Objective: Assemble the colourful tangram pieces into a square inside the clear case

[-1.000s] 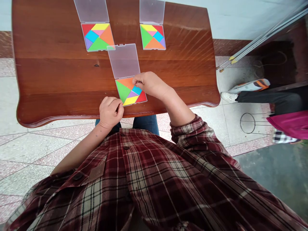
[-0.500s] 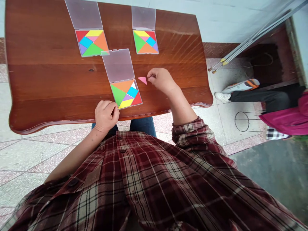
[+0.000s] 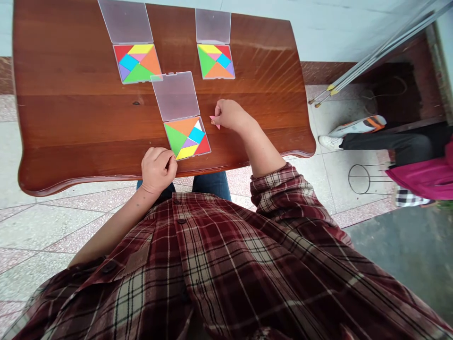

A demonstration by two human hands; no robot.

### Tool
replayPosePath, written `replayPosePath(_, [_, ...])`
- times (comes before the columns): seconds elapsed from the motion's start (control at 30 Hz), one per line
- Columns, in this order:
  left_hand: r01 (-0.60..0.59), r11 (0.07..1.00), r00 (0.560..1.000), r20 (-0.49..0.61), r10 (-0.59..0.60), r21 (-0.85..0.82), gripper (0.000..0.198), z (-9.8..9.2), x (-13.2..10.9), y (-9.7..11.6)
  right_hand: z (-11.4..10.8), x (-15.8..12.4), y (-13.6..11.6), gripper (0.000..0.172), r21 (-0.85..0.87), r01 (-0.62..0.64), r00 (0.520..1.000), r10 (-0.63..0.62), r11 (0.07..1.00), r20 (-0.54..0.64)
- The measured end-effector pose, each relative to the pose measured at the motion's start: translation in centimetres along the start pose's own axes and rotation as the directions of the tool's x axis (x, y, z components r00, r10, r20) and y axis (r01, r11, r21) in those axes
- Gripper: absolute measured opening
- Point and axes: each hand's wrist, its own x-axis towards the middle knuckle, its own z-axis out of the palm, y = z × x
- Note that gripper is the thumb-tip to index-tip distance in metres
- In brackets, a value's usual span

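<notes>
A tangram box lies near the table's front edge with its clear lid folded back. Green, orange, blue, purple, yellow and red pieces sit in it, and a small white gap shows at its upper right. My left hand is closed, its thumb and fingertips pinching the box's near left corner. To the right of the box, my right hand has its fingers closed on a small pink triangle piece. The fingertips cover part of that piece, which is at or just over the tabletop.
Two more lidded tangram boxes, one at the back left and one at the back centre, lie open on the wooden table. Crutch-like metal poles lean at the right. Another person's leg shows beyond the table's right end.
My right hand has moved slightly left and down onto the pink triangle and now pinches it; before, the piece lay apart from the fingers. My left hand stays at the box corner.
</notes>
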Motion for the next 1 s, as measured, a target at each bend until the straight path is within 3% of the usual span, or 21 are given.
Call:
replayPosePath(0.2, [-0.024,0.999,1.0,-0.003,0.024,0.034,0.014,0.1,0.0,0.0,-0.7,-2.6,-2.9,0.02,0.245,-0.118,0.993,0.12,0.962,0.007])
replayPosePath(0.33, [-0.023,0.998,1.0,-0.009,0.024,0.066,0.015,0.1,0.1,0.1,-0.9,-3.7,-5.3,0.02,0.302,-0.136,0.99,0.124,0.944,0.06])
replayPosePath(0.57, [-0.034,0.999,0.999,0.004,0.034,0.039,0.016,0.1,0.1,0.0,0.8,-3.5,-6.1,0.011,-0.007,0.05,0.998,-0.05,0.999,-0.048])
replayPosePath(0.77, [-0.029,0.998,0.999,0.018,0.028,0.06,0.016,0.1,0.1,-0.1,1.2,-2.8,-7.2,0.015,-0.263,0.011,0.999,-0.02,0.965,-0.03])
replayPosePath(1.0, [-0.048,0.997,0.999,0.021,0.046,0.066,0.016,0.0,0.1,0.0,0.8,-3.0,-8.8,0.023,-0.403,0.019,0.999,-0.002,0.915,0.043])
